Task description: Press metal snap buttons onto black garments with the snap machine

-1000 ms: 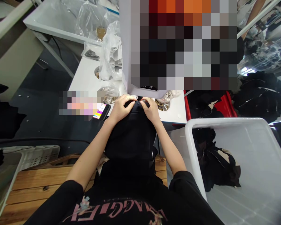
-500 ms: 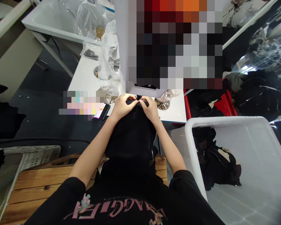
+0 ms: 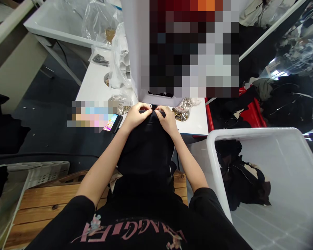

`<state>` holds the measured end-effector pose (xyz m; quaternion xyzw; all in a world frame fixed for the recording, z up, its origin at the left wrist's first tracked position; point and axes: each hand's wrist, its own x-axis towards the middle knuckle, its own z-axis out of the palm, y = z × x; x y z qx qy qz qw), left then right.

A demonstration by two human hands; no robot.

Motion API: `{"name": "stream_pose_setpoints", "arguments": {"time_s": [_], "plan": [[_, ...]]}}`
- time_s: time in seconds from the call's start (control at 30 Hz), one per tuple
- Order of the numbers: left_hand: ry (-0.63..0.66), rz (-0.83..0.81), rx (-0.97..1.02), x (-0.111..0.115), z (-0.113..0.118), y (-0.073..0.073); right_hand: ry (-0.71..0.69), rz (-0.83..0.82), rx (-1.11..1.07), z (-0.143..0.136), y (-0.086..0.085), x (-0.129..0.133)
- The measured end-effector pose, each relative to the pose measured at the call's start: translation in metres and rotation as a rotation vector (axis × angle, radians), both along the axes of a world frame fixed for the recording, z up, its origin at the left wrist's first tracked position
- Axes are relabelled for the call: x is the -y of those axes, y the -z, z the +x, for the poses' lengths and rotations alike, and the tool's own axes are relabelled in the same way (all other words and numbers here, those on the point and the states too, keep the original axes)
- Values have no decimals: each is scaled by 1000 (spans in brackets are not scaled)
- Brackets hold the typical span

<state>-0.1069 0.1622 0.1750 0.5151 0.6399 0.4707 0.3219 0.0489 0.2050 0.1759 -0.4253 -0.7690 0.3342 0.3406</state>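
Black fabric [image 3: 148, 146] stretches from my lap up to the lower edge of a pale grey machine [image 3: 139, 69]. My left hand [image 3: 137, 116] pinches the upper edge of this cloth, thumb and fingers together. Close beside it, my right hand [image 3: 167, 118] grips the same edge, with the fingertips of both hands nearly meeting under the machine's front. A small dark machine part [image 3: 153, 107] shows between the fingertips. Just right of my right hand stands a dish of shiny metal pieces [image 3: 182, 114]. What lies deeper under the machine is hidden.
A phone [image 3: 113, 123] lies at the left edge of the white table [image 3: 90, 83], near plastic bags [image 3: 120, 59]. On the right stands a big white bin [image 3: 289, 156] with dark cloth pieces [image 3: 246, 180]. Behind it is a red crate [image 3: 257, 113]. Beneath me is a wooden bench [image 3: 44, 208].
Both hands keep their hold at almost the same spot, with only slight finger movement. The view has shifted a little, and the phone's screen picture differs.
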Motion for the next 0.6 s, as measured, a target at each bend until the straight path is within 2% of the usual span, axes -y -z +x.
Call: {"name": "stream_pose_setpoints", "arguments": {"time_s": [0.4,0.6], "plan": [[1,29,-50,4,1,1,0,-1,-10,1,0,1],[47,74,-205,13,0,-4,1,-1,-11,1,2,0]]}}
